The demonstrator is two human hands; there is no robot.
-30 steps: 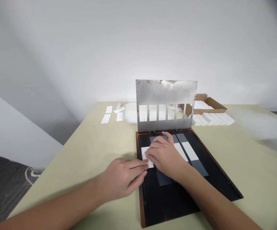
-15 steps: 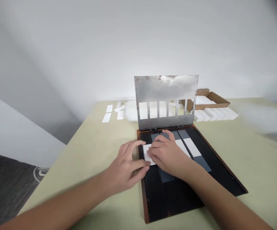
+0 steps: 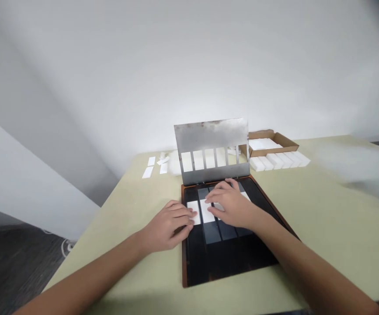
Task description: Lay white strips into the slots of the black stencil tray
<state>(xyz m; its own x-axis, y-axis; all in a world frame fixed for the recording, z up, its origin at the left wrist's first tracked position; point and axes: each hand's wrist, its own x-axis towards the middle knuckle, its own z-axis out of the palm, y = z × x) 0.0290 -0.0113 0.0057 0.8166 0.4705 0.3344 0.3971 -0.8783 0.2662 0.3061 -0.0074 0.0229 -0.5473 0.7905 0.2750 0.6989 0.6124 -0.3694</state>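
A black board (image 3: 228, 264) with brown edges lies on the table, its hinged metal plate (image 3: 210, 134) standing raised at the back with a row of rectangular cutouts. White cards lie side by side across the board. On the leftmost white card (image 3: 193, 209) rest the fingertips of my left hand (image 3: 171, 224), fingers extended and close together, thumb near the card's lower edge. My right hand (image 3: 233, 204) hovers over or touches the second white card (image 3: 205, 211), fingers apart. It partly hides the cards further right. Dark grey panels (image 3: 213, 233) show below the row.
Behind the plate at right stands a cardboard box (image 3: 286, 142) with white pieces inside. A row of white stacks (image 3: 279, 161) sits in front of it. Several loose white cards (image 3: 147, 172) lie at the back left of the pale green table (image 3: 143, 197).
The view has shifted back. My left fingers have drawn together onto the leftmost card, where they were spread along its side. My right hand has lifted rightward off that card, uncovering the second one.
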